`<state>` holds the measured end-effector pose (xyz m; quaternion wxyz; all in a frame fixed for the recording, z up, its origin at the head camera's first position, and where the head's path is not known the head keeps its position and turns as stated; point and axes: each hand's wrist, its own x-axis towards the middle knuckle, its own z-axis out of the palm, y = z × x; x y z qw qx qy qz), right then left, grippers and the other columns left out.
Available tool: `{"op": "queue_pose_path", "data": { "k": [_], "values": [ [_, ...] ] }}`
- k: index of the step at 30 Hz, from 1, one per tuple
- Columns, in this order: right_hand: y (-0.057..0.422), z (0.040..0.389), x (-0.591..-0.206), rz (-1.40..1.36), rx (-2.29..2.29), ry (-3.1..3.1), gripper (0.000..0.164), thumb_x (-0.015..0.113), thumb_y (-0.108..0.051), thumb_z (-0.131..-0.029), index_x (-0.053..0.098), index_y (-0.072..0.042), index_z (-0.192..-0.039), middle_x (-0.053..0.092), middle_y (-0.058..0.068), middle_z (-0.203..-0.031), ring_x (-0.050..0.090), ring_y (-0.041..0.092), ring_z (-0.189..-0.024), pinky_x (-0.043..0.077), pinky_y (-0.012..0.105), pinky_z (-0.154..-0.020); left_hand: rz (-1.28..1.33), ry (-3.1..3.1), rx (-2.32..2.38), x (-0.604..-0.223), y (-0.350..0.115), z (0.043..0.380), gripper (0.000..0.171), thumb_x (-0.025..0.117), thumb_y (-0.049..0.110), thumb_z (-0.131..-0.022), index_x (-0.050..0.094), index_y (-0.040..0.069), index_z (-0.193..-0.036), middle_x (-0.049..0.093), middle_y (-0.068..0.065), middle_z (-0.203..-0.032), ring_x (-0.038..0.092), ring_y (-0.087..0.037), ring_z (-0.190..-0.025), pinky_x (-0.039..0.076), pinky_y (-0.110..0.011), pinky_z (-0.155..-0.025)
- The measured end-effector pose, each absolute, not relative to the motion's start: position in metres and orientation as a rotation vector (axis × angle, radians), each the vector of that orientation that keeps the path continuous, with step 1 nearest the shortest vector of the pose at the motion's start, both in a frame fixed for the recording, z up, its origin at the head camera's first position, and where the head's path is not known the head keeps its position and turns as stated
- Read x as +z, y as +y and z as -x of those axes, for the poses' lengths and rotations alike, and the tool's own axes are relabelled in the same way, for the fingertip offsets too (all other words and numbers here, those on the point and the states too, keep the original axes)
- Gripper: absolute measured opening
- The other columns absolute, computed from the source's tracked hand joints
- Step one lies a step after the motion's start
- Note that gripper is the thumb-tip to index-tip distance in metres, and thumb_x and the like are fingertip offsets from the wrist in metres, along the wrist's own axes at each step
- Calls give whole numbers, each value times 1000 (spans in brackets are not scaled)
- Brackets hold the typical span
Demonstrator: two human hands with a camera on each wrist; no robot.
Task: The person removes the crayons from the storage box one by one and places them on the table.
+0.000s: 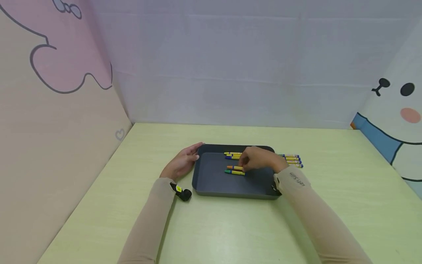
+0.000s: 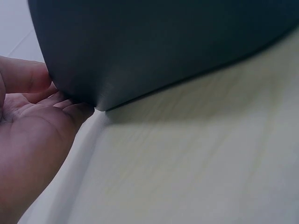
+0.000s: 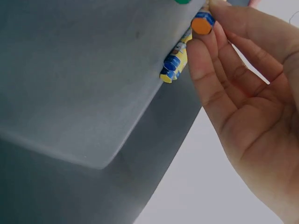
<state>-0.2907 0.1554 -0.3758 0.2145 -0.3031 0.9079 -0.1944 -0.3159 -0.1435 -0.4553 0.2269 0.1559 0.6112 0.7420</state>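
In the head view, a dark grey tray [image 1: 211, 183] lies on the table. My left hand [image 1: 182, 161] rests against its left side, fingers extended along the outer wall and thumb by the rim. The left wrist view shows those fingers touching the tray wall [image 2: 163, 46], their tips partly hidden. Over the middle of the tray, my right hand [image 1: 258, 158] pinches an orange crayon [image 3: 202, 24] between thumb and fingers. Just in front of it lies a green crayon [image 1: 234, 172]. Behind, yellow crayons [image 1: 230, 153] and a blue-purple crayon [image 1: 232, 157] lie side by side, partly covered by the hand.
Several more crayons [image 1: 293, 161] lie to the right of the tray, partly behind my right wrist. The pale green table [image 1: 211, 227] extends around the tray. A white cloth wall [image 1: 230, 73] stands at the back, with printed panels at both sides.
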Motion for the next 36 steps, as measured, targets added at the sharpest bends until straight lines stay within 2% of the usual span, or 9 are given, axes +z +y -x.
{"op": "queue_pose_path", "data": {
  "k": [6, 18, 27, 36],
  "values": [
    [157, 289, -368, 805, -568, 2501, 15, 66, -9, -88, 73, -9, -102, 71, 1, -95, 65, 11, -83, 54, 30, -73, -426, 1700, 2039, -456, -144, 316, 64, 32, -14, -94, 13, 1, -154, 0, -9, -163, -1, -22, -150, 9, -43, -119],
    [167, 292, -357, 845, -566, 2516, 14, 65, -9, -89, 72, -8, -101, 70, 2, -96, 63, 12, -84, 53, 32, -76, -400, 1715, 2021, -455, -145, 318, 64, 32, -12, -95, 15, 4, -154, 4, -7, -163, 8, -22, -149, 18, -40, -117],
    [182, 292, -352, 777, -553, 2550, 19, 64, -9, -90, 71, -8, -107, 70, 2, -100, 65, 13, -90, 54, 34, -80, -413, 1682, 2034, -453, -144, 315, 64, 32, -14, -94, 14, 2, -154, 4, -9, -163, 8, -24, -149, 14, -43, -118],
    [200, 286, -342, 753, -577, 2570, 19, 64, -8, -89, 71, -5, -107, 71, 5, -100, 65, 13, -88, 54, 35, -79, -373, 1697, 2029, -452, -144, 314, 64, 33, -13, -95, 17, 5, -154, 7, -6, -163, 10, -21, -149, 25, -31, -111]
  ]
}}
